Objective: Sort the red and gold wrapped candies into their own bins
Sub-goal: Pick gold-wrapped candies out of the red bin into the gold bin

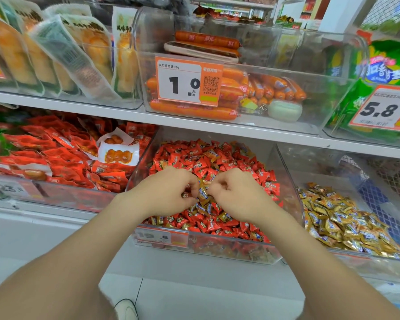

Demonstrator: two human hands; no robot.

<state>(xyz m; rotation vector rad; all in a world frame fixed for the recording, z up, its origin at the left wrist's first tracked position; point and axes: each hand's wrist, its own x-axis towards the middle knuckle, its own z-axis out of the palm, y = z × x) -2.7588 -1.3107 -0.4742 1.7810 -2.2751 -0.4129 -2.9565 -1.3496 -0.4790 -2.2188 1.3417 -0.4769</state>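
In the head view, the left hand (169,192) and the right hand (237,198) are meeting just below centre, over the middle bin (217,249). Both are curling their fingers and pinching a few gold candies (203,194) between them, directly above the red candies (208,162) that are filling this bin. More gold wrappers are lying mixed in among the red ones. At four o'clock, the right bin (328,167) is holding a gold heap (346,225). At twelve o'clock, sausages (192,110) are lying behind a price tag (187,82).
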